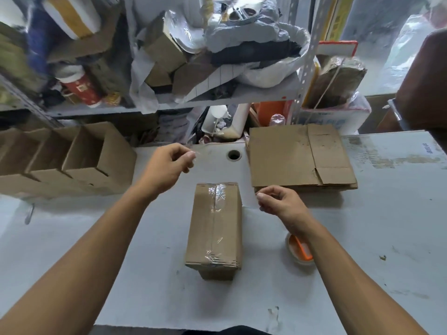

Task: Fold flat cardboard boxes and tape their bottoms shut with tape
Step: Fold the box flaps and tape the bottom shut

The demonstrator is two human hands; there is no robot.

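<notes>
A folded cardboard box (215,228) stands bottom-up on the white table (362,238), with clear tape running along its centre seam. My left hand (169,165) hovers beyond the box's far left corner. Its thumb and fingers pinch one end of a clear tape strip (197,154), which shows only faintly. My right hand (278,201) is just right of the box's far end, fingertips pinched together as if on the strip's other end. A tape roll with an orange cutter (301,252) lies right of the box, partly hidden by my right forearm.
A stack of flat cardboard blanks (290,158) lies at the back right of the table. A row of folded open boxes (72,160) stands at the left. A round cable hole (234,155) is near the table's back edge. Cluttered shelves (217,100) rise behind.
</notes>
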